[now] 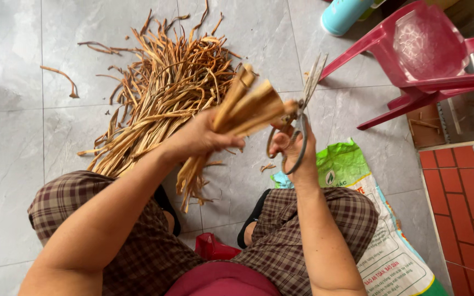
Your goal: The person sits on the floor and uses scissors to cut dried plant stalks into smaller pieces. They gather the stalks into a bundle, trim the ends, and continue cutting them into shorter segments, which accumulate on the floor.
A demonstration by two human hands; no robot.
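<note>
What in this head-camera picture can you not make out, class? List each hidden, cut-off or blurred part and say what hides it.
- Left hand: palm and most fingers hidden behind the bundle of dried strips it grips.
- Scissors: the blades show, but their edges are blurred; handles partly covered by the right hand.
- Pile of strips: near end hidden by the left forearm.
- Red plastic chair: cut off by the top and right edges.
- Printed sack: partly under the right leg.

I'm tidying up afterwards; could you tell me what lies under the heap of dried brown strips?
Grey floor tiles show around the heap of dried brown strips; whatever lies directly beneath is covered.
</note>
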